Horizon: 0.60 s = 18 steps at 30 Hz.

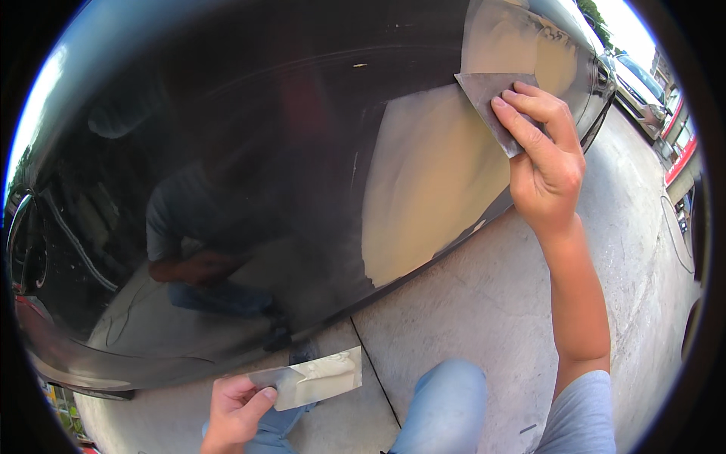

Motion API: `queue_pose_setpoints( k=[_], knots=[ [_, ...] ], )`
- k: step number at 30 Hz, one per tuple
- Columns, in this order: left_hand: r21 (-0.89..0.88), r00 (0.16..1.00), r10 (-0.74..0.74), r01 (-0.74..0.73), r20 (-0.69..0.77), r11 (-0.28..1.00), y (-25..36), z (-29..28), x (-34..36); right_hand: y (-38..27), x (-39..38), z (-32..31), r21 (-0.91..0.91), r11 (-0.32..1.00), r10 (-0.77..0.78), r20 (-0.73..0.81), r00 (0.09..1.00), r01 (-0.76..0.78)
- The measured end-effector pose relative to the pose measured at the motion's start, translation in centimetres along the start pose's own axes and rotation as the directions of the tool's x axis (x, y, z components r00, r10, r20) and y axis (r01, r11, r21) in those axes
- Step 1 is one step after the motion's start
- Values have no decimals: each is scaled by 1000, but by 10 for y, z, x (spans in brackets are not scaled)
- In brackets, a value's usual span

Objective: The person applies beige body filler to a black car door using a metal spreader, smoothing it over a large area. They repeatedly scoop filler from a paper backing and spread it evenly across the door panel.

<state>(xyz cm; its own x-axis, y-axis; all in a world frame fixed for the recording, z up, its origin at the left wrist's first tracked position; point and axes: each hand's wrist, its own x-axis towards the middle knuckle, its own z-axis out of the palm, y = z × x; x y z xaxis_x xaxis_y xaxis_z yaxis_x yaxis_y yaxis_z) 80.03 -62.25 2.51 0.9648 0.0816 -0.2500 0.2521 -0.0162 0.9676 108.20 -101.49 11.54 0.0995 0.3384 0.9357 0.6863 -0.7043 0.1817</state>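
A dark glossy car panel (pixel 249 197) fills the upper left, with a broad patch of tan body filler (pixel 423 181) on its right part. Higher up, a second filler patch (pixel 495 38) reaches the panel's right edge. My right hand (pixel 548 155) holds a grey, flat filler spreader (pixel 488 102), whose blade lies against the panel between the two patches. Low in front of the car, my left hand (pixel 236 408) pinches a flat metal spreader (pixel 280 377) between thumb and fingers. Cream filler (pixel 325 371) coats its outer half.
Pale concrete floor (pixel 484 303) with a dark seam runs beneath the car. My jeans-clad knee (pixel 442 401) shows at the bottom. A white car (pixel 639 87) stands at the far right, near a red-edged item (pixel 682 159) and a thin cable (pixel 671 234).
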Motion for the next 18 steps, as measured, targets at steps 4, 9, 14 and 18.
queue_pose_setpoints(
  k=[4, 9, 14, 18],
  knots=[
    [-17, 1000, 17, -18, -23, 1000, 0, 1, 0, -10, -22, 9, -30, 999, -29, -22, 999, 28],
    [81, 1000, -5, 7, -21, 997, 2, -3, -2, -23, -57, 21, -48, 999, 9, -44, 999, -12],
    [128, 997, -65, 68, -29, 989, 6, -7, -15, -37, -98, 38, -53, 998, 37, -73, 997, -41],
    [162, 989, -67, 88, -129, 983, -1, -11, -25, -51, -136, 47, -65, 994, 81, -50, 995, -84]
  ],
)
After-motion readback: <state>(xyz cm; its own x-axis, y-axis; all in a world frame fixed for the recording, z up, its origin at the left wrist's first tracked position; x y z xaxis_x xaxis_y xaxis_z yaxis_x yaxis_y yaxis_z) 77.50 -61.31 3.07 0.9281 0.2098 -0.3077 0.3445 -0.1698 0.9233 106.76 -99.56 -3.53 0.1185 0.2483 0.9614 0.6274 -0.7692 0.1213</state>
